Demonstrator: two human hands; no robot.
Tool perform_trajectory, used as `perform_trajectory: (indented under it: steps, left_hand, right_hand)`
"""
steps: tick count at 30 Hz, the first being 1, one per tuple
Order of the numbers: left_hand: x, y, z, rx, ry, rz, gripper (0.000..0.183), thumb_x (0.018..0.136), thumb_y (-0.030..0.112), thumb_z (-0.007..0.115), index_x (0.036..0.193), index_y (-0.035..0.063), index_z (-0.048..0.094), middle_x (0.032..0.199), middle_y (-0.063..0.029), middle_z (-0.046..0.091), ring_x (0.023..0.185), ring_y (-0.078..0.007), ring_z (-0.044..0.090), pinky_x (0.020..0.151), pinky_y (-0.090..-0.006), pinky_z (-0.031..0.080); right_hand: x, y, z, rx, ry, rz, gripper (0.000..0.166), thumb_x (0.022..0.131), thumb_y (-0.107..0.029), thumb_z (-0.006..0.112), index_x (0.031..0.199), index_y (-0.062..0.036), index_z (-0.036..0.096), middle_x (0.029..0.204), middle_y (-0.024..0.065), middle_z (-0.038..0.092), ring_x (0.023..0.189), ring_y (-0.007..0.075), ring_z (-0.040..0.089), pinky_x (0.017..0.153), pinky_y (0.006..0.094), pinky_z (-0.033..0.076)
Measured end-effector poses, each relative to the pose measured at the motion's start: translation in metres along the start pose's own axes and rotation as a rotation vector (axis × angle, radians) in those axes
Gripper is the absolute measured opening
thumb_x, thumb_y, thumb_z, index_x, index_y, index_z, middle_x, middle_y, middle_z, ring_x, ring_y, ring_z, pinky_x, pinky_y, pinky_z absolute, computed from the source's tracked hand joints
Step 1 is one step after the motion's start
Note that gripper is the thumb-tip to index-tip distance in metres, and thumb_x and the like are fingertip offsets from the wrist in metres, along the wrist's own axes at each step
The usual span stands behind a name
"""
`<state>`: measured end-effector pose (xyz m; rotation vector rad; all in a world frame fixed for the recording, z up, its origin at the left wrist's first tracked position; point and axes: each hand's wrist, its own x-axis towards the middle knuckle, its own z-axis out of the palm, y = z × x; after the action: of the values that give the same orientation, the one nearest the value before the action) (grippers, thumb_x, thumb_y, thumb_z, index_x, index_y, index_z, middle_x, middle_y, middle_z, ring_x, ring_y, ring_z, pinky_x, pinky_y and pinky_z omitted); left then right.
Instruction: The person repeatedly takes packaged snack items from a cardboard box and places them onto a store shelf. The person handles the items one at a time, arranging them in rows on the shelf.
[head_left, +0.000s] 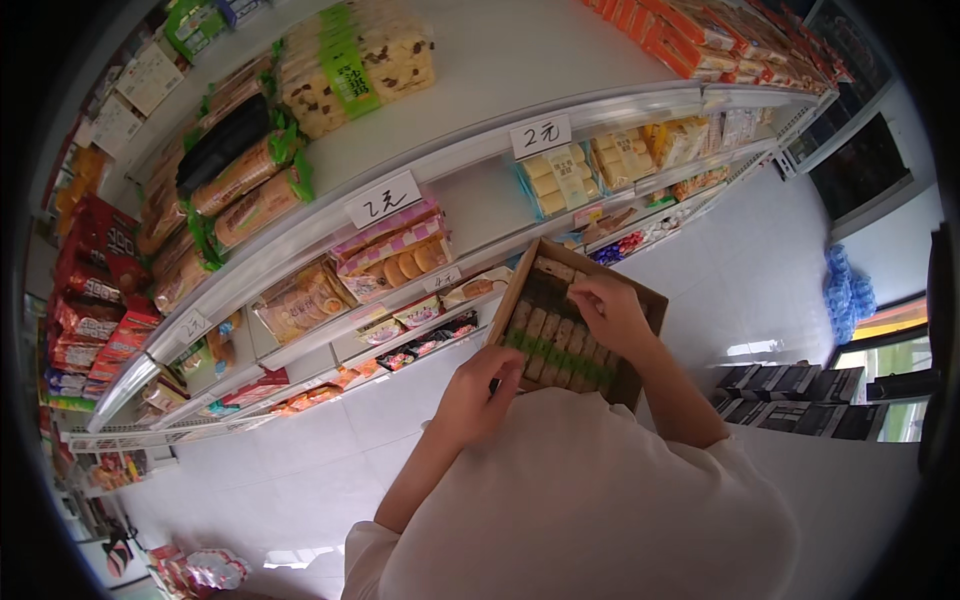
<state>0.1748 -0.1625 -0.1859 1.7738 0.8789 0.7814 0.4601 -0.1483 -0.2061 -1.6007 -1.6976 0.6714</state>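
An opened cardboard box (654, 300) stands in front of my body, beside the shelving. It holds a row of packaged snack bars (559, 337) with green bands, and another pack lies along its far end. My right hand (615, 311) is over the box's right part, its fingers curled close together; whether they pinch anything is hard to tell. My left hand (480, 390) is at the box's near left corner with its fingers bent, and what lies under them is hidden.
Curved store shelves (465, 157) run from lower left to upper right. They carry a stack of packaged pastry blocks (405, 64), bread packs (255, 180), orange packs (697, 45) and handwritten price cards (541, 136). Dark boxes (802, 397) and blue bottles (847, 292) stand right.
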Motion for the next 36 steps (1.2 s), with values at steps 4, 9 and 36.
perform_trajectory:
  steps: [4,9,36]
  left_hand:
    - [0.031,-0.029,0.020,0.183,-0.213,-0.166,0.023,0.096,0.006,0.068,0.119,0.0007,0.065,0.123,-0.0120,0.067,0.106,-0.0305,0.071,0.094,-0.0430,0.057]
    - [0.110,-0.076,0.053,0.764,-0.233,0.335,0.034,0.088,0.013,0.076,0.119,0.0084,0.064,0.125,-0.0087,0.064,0.127,-0.0280,0.061,0.111,-0.0623,0.041]
    - [0.098,0.020,-0.004,-0.459,0.132,0.060,0.058,0.083,-0.007,0.083,0.135,0.0070,0.059,0.110,-0.0070,0.070,0.103,-0.0118,0.066,0.088,-0.0279,0.056]
  right_hand:
    - [-0.113,0.040,0.017,-0.100,0.046,0.284,0.011,0.093,-0.003,0.072,0.104,-0.0005,0.074,0.098,0.0179,0.073,0.085,0.0321,0.073,0.071,0.0397,0.058]
    - [-0.135,0.013,0.012,-0.105,0.044,0.172,0.015,0.092,-0.001,0.071,0.106,0.0000,0.072,0.106,0.0190,0.072,0.093,0.0393,0.071,0.078,0.0461,0.058]
    - [-0.098,-0.006,-0.019,0.458,0.309,0.224,0.040,0.089,-0.006,0.076,0.129,-0.0056,0.068,0.115,0.0106,0.073,0.100,0.0211,0.067,0.074,0.0319,0.056]
